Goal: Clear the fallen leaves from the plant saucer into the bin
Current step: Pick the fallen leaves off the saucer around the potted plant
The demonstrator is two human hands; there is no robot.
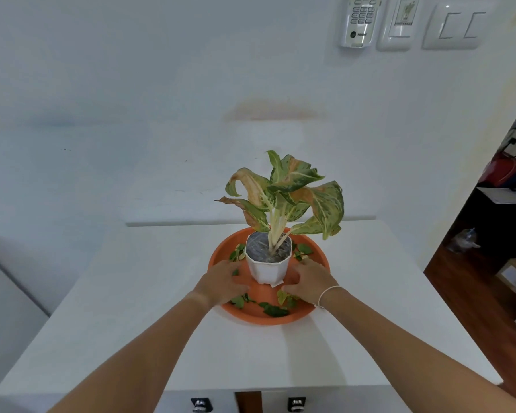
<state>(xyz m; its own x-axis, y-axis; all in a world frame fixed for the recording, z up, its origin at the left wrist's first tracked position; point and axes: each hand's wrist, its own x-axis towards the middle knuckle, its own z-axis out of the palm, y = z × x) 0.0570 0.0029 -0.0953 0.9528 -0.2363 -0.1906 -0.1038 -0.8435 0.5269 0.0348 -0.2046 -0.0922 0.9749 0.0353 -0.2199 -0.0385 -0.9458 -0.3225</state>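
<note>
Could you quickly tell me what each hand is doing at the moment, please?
Left hand: open, holding nothing, beside the white pot over the orange saucer.
Right hand: open, holding nothing, on the pot's other side.

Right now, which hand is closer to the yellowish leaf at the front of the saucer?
Right. The right hand sits just above the yellowish leaf, almost touching; the left hand is farther off, across the white pot.

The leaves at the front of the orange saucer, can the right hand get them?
Probably yes. The right hand is already inside the orange saucer, beside the white pot, and the front leaves lie just below its fingers with nothing covering them.
</note>
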